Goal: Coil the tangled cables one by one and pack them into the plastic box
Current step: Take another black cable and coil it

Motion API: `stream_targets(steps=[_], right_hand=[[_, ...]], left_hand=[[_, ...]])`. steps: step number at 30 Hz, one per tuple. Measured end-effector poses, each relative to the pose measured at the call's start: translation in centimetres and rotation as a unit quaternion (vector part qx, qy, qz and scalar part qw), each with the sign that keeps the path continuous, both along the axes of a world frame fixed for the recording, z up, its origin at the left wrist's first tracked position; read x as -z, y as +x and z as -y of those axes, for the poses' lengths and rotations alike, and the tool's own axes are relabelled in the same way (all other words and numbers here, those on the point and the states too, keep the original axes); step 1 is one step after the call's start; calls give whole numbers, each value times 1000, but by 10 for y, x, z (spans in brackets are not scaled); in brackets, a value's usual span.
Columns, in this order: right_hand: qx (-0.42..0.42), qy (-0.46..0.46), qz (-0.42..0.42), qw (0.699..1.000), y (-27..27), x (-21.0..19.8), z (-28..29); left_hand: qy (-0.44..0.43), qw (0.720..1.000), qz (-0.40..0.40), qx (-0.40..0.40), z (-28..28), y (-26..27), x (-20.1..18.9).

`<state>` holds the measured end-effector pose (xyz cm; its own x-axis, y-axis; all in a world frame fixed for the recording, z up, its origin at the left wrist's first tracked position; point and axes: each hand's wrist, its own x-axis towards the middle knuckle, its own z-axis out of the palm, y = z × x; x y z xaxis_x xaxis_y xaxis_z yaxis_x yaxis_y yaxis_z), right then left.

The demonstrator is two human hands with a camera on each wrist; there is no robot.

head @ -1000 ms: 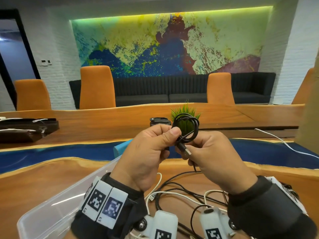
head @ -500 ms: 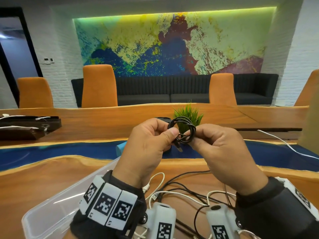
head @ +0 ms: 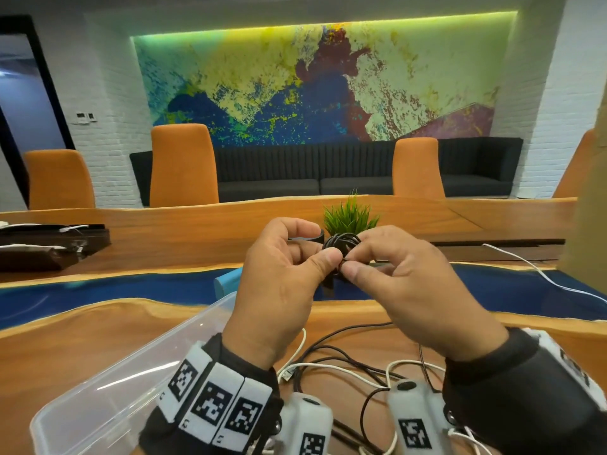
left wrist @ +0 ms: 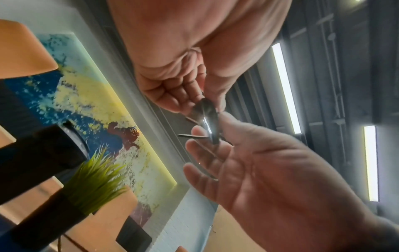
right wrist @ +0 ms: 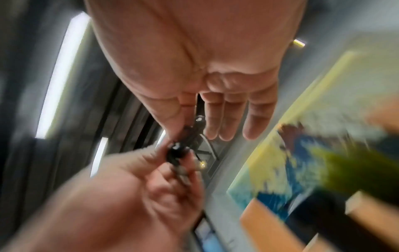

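Observation:
A small black cable coil (head: 341,245) is held up in front of me, above the table. My left hand (head: 323,254) pinches its left side between thumb and forefinger. My right hand (head: 356,256) pinches its right side, thumb beside the left thumb. The left wrist view has the coil (left wrist: 208,119) edge-on between the left hand's fingertips (left wrist: 183,104) and the right hand (left wrist: 259,170). The blurred right wrist view shows the coil (right wrist: 179,150) between both hands. A clear plastic box (head: 108,392) lies at the lower left. Tangled black and white cables (head: 345,362) lie under my wrists.
A green plant (head: 349,216) in a dark pot stands just behind my hands, beside a black round object (head: 305,238). A light-blue item (head: 226,280) lies behind the box. A white cable (head: 542,274) trails at the right. Dark trays (head: 49,247) sit far left.
The coil has become smaller and tighter. Its loose plug end, which hung below the thumbs, no longer shows. Both thumbs have closed together on the coil.

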<state>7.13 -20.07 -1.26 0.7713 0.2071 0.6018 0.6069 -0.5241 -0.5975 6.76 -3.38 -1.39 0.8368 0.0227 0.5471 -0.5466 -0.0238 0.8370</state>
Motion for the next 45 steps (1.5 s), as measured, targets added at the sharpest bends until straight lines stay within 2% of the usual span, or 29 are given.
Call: stream_targets(steps=[1,3,4,5,8,10,14,19,25,27,29,31,33,35,37,39,41,43,45], right_hand=[[-62,85,-78,991,-1,-3,2],[-186,254,-217,924,-5,-6,4],[-209,294,-238,902,-6,-7,4],[-208,299,-234,901,-6,-7,4],[-137,223,-152,953,-6,-7,1],[-121,181,-114,969,-7,-7,-2],[-75,213,-127,966,-4,-6,-4],[-42,180,-198,962,-1,-2,-2],[-132,158,-317,926,-6,-10,7],[-104,177,-294,934,-6,-12,7],[-51,180,-223,957,-8,-13,5],[-37,159,-172,971,-11,-12,-1],[-42,150,-147,977,-12,-9,-7],[-58,163,-143,974,-10,-6,-9],[-105,207,-167,958,-8,-7,-8],[-150,261,-203,932,-8,-7,-6],[-165,276,-217,922,-7,-6,-4],[-158,246,-184,939,-5,-2,-4],[-112,180,-83,974,-3,1,-5]], left_hand=[[19,1000,16,1,-1,0,0],[89,995,49,-7,-3,-1,0],[129,990,58,-7,-4,-1,-1],[166,984,58,-5,-6,-2,-2],[245,969,45,-11,-9,-2,-1],[266,962,61,-12,-8,-4,0],[260,963,76,15,-6,-6,0],[165,984,67,18,-10,2,3],[252,961,114,-19,-9,2,5],[283,949,124,-65,-9,5,6],[290,947,106,-88,-9,7,7],[261,958,83,-87,-9,7,8],[163,985,32,-48,-7,6,7],[51,998,-36,12,-5,5,4],[-54,989,-102,88,-6,5,1],[-160,959,-166,167,-7,4,-2],[-221,929,-213,206,-6,4,-3],[-242,919,-232,209,-4,5,-2],[-224,931,-228,178,-2,6,0]])
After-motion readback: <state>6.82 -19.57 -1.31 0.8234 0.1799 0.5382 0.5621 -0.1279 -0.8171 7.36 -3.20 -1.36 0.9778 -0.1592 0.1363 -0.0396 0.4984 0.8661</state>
